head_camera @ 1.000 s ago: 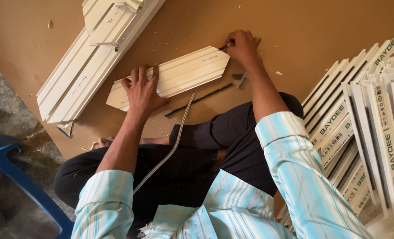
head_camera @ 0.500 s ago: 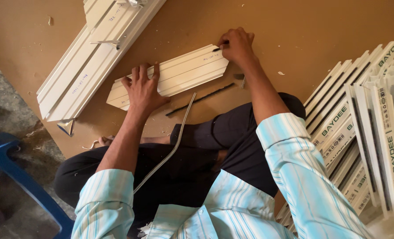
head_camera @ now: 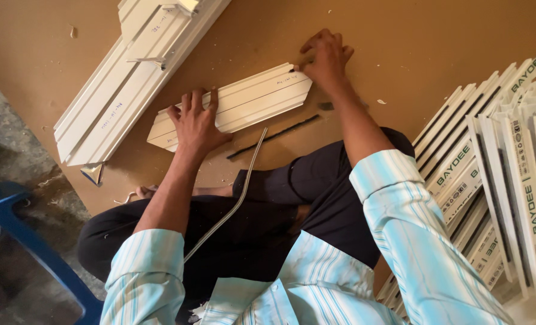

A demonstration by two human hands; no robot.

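A short white plastic profile [head_camera: 256, 96] with angled ends lies on a brown board [head_camera: 430, 48]. My left hand [head_camera: 196, 123] presses flat on its left half, fingers spread. At the profile's upper right corner, my right hand [head_camera: 325, 57] has its fingers pinched together on what looks like a pen, which is mostly hidden. Small handwriting shows on the profile near that corner. I sit on the floor in dark trousers and a striped light-blue shirt.
Long white profiles [head_camera: 129, 78] lie diagonally at the upper left. A stack of white profiles [head_camera: 496, 162] leans at the right. Near my knees are a thin black strip [head_camera: 274, 137] and a curved grey strip [head_camera: 238, 198]. A blue stool [head_camera: 15, 241] stands at the lower left.
My right hand has slid along the profile's right end toward its upper corner. My left hand stays pressed on the profile, which has barely shifted.
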